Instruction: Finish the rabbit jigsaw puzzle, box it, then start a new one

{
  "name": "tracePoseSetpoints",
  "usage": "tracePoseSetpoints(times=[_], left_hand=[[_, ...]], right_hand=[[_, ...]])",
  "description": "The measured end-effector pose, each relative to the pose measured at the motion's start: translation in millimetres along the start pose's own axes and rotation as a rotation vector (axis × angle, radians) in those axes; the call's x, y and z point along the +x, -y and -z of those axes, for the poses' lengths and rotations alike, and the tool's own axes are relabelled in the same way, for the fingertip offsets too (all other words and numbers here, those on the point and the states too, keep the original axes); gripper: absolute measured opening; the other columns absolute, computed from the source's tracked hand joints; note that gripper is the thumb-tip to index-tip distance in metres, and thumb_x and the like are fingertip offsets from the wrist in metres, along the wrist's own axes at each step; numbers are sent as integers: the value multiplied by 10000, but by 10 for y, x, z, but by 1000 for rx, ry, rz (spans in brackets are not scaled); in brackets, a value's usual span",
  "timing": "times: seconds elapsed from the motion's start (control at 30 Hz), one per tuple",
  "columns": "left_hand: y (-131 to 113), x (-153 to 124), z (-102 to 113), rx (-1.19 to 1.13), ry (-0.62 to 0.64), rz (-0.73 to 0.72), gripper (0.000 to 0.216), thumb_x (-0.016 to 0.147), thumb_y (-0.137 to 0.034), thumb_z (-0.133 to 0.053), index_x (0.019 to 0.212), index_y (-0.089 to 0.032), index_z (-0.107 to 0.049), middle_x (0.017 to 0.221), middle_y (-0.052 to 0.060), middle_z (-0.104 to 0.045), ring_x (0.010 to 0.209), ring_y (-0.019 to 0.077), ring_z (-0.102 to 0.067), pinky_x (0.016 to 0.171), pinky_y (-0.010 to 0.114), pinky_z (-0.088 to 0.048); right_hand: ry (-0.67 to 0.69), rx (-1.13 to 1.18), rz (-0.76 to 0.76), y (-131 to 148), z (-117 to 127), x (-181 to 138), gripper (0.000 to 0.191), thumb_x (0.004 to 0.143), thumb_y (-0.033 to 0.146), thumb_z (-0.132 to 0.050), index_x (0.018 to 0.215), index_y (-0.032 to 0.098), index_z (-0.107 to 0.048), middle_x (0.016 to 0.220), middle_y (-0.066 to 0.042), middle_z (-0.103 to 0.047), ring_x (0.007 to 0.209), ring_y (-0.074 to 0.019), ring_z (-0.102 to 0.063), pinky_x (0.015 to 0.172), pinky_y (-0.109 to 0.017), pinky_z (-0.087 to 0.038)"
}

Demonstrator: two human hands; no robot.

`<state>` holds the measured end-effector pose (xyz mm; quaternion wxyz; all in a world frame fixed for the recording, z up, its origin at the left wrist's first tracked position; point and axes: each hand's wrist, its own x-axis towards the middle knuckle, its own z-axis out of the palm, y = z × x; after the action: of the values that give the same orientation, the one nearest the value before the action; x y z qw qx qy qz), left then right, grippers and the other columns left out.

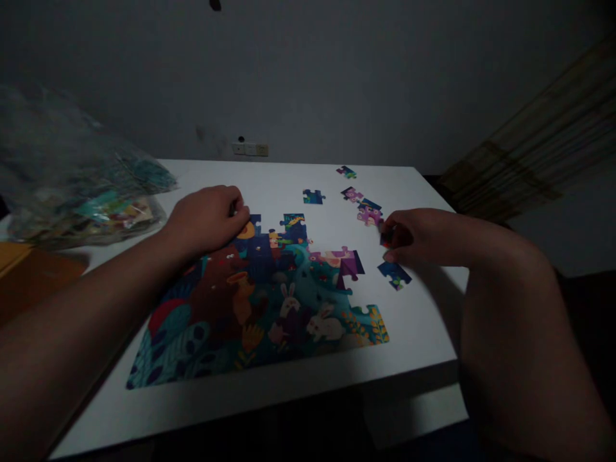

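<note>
A partly assembled jigsaw puzzle (pixel 298 321) with rabbits, a brown bear and leaves lies flat on the white table. My left hand (pixel 206 218) rests at its upper left edge, fingers curled in and thumb against them; whatever they may hold is hidden. At the right of the table, my right hand (pixel 409 237) pinches a dark puzzle piece (pixel 386 238), mostly covered by the fingers. Just below that hand lies a loose blue puzzle piece (pixel 395 274). Beside its fingertips, to the upper left, sits a purple and blue piece (pixel 369 213).
More loose pieces lie farther back: a dark blue one (pixel 314 196), a pink one (pixel 352 194) and a green and purple one (pixel 346 172). A clear plastic bag (pixel 96 186) and an orange box-like object (pixel 33 276) occupy the left. Behind the table (pixel 269 176) stands a wall.
</note>
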<state>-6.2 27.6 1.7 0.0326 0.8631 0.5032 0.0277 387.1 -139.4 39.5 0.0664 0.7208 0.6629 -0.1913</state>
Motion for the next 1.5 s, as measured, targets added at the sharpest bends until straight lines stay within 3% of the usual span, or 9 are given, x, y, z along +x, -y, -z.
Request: tracePoseSetpoints(times=[0.17, 0.33, 0.5, 0.83, 1.03, 1.13, 1.23, 1.37, 1.5], left_hand=[[14, 2, -28, -19, -5, 1, 517, 989, -600, -476, 1162, -236, -799, 1144, 159, -814, 992, 360, -734, 841, 435, -521], [5, -4, -26, -18, -15, -8, 532, 997, -598, -452, 1160, -226, -796, 1146, 171, -803, 992, 375, -726, 854, 463, -529], [11, 3, -22, -15, -2, -4, 529, 989, -612, -457, 1142, -227, -786, 1141, 165, -804, 980, 367, -725, 825, 447, -514], [7, 7, -9, -24, 3, 2, 540, 971, -616, -461, 1134, -223, -794, 1110, 169, -797, 913, 362, -697, 787, 448, -473], [16, 19, -30, -1, -18, -8, 489, 981, -595, -457, 1059, -225, -766, 1077, 157, -797, 887, 334, -688, 736, 417, -435], [21, 26, -38, -7, -27, -10, 484, 976, -598, -467, 1058, -229, -769, 1073, 157, -797, 893, 342, -689, 736, 420, -443], [16, 25, -33, -16, -20, -4, 487, 973, -601, -473, 1068, -232, -776, 1070, 156, -799, 886, 343, -687, 751, 428, -457], [4, 11, -17, -23, -8, 2, 480, 972, -594, -468, 1059, -231, -768, 1070, 156, -794, 868, 336, -680, 740, 428, -446], [12, 9, -24, -38, -17, -9, 466, 969, -585, -475, 1057, -236, -769, 1055, 151, -785, 860, 331, -672, 743, 425, -440]], right_hand=[[-36, -23, -83, -41, 14, 25, 517, 831, 667, -817, 1146, 257, -840, 1111, -146, -853, 904, -345, -782, 802, -473, -591], [-32, -39, -76, 20, 41, 40, 432, 839, 591, -812, 1105, 253, -851, 1084, -140, -858, 892, -340, -780, 796, -474, -585], [-52, -20, -44, 28, 35, 40, 493, 846, 611, -789, 1151, 225, -828, 1102, -143, -850, 867, -319, -767, 760, -451, -571], [-82, 62, 3, -2, -6, 40, 427, 861, 486, -822, 1209, 239, -794, 1182, -121, -846, 938, -296, -774, 813, -418, -579], [-192, 87, 67, 44, -51, 31, 501, 832, 432, -858, 1299, 262, -793, 1277, -126, -834, 1036, -341, -786, 863, -444, -619], [-222, 182, 160, 100, -53, 41, 515, 809, 368, -871, 1314, 284, -818, 1273, -108, -841, 1065, -350, -796, 904, -461, -648], [-269, 303, 254, 179, -46, 77, 447, 834, 430, -902, 1255, 289, -856, 1231, -107, -854, 1033, -345, -810, 911, -488, -668], [-310, 701, 322, 318, -80, 180, 438, 874, 546, -930, 1181, 243, -862, 1116, -123, -869, 996, -319, -828, 905, -482, -683], [-316, 972, 303, 423, -181, 317, 412, 808, 525, -1015, 985, 215, -808, 932, -83, -827, 834, -239, -784, 767, -399, -653]])
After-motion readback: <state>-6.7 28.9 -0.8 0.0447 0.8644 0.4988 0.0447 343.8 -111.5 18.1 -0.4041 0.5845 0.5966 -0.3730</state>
